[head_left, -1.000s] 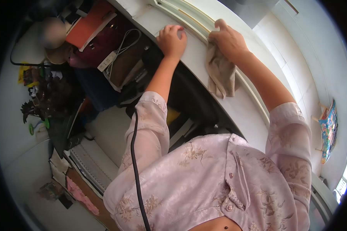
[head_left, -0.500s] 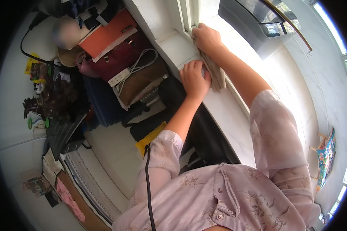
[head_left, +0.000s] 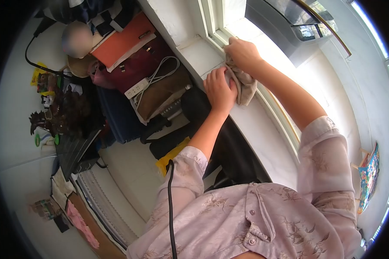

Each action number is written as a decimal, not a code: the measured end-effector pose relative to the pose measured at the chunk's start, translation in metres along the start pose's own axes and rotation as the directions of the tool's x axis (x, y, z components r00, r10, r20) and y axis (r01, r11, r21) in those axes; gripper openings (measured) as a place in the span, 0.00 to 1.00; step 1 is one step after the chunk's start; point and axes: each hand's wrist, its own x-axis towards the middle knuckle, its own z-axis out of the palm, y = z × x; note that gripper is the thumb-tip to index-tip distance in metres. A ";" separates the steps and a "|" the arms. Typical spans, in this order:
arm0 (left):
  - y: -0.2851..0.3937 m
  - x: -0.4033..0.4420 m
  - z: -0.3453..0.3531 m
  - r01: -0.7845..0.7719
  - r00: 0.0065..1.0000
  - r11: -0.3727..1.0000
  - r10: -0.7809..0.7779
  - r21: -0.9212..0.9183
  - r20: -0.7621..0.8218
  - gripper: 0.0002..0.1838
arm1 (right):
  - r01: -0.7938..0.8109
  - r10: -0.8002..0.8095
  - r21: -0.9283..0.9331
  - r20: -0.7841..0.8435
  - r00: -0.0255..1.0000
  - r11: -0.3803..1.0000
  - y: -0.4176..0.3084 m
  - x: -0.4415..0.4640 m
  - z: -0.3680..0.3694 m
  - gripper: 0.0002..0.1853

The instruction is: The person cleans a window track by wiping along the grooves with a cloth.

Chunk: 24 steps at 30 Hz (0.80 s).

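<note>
A beige-grey cloth (head_left: 245, 91) lies bunched on the white window sill (head_left: 260, 125), against the window track (head_left: 220, 35). My right hand (head_left: 245, 56) is closed on the cloth's upper part, fingers bent down at the track. My left hand (head_left: 220, 90) is beside it, at the sill's inner side, with its thumb against the cloth. Its fingers are curled around something greyish that shows between thumb and index finger; I cannot tell whether this is part of the cloth.
Outside the window stands a grey appliance-like box (head_left: 285, 32). Below the sill is a black chair (head_left: 231, 151). To the left are a power strip (head_left: 136, 88) with a white cord, a dark red bag (head_left: 138, 64) and an orange folder-like item (head_left: 123, 41). A black cable (head_left: 170, 207) hangs before me.
My right hand has drawn back along the track towards me, and the cloth has bunched up beneath it. The left hand has stayed nearly in place.
</note>
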 end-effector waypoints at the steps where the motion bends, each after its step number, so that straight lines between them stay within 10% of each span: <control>1: 0.001 -0.001 -0.001 0.021 1.000 1.000 -0.021 -0.009 0.017 0.16 | 0.030 -0.029 0.020 -0.073 0.997 0.999 0.002 -0.002 0.004 0.09; 9: 0.001 0.002 0.000 0.021 1.000 1.000 -0.021 0.002 0.006 0.13 | 0.164 -0.129 0.013 -0.555 0.821 0.986 -0.001 0.064 0.026 0.05; 24: -0.013 0.025 0.000 0.084 0.995 0.992 -0.078 -0.089 0.061 0.18 | -0.027 0.027 -0.034 0.000 1.000 0.999 -0.004 -0.068 -0.007 0.12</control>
